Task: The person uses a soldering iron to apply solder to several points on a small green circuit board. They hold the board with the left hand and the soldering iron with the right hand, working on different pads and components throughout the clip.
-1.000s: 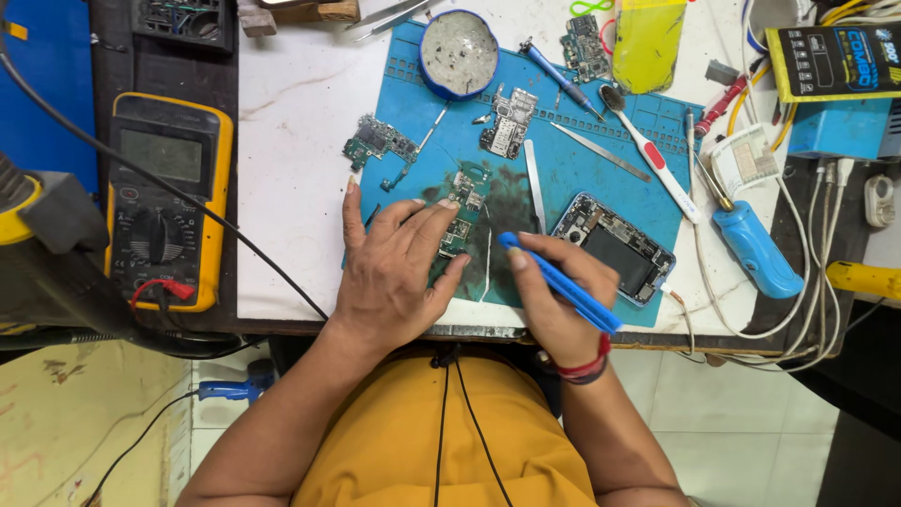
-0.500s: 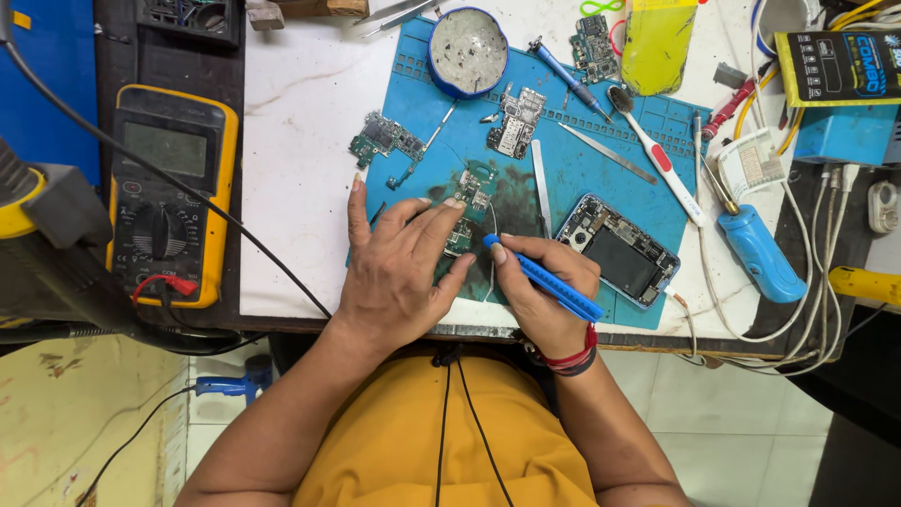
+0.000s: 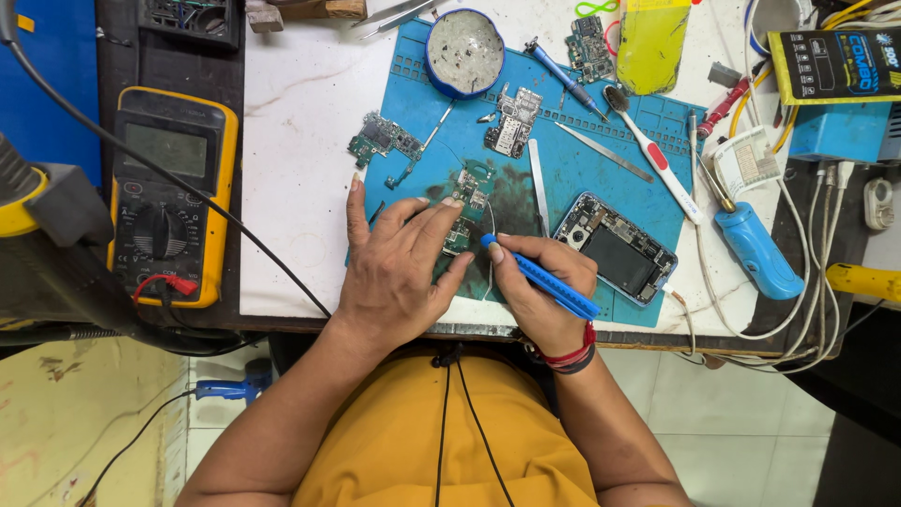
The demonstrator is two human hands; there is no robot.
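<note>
My left hand (image 3: 399, 272) lies flat on the blue work mat (image 3: 601, 150), its fingertips pressing on a green phone circuit board (image 3: 466, 202). My right hand (image 3: 537, 286) grips a blue screwdriver (image 3: 544, 277), whose tip points at the lower part of that board, right by my left fingers. An opened phone (image 3: 615, 246) with its insides showing lies on the mat just right of my right hand.
More circuit boards (image 3: 385, 141) (image 3: 513, 120), tweezers (image 3: 537, 186), a toothbrush (image 3: 652, 150) and a round tin (image 3: 465, 39) sit on the mat. A yellow multimeter (image 3: 169, 192) lies at the left, a blue soldering tool (image 3: 755, 249) and cables at the right.
My right hand has moved the blue screwdriver leftward, bringing its tip closer to the board under my left fingers. My left hand keeps its place.
</note>
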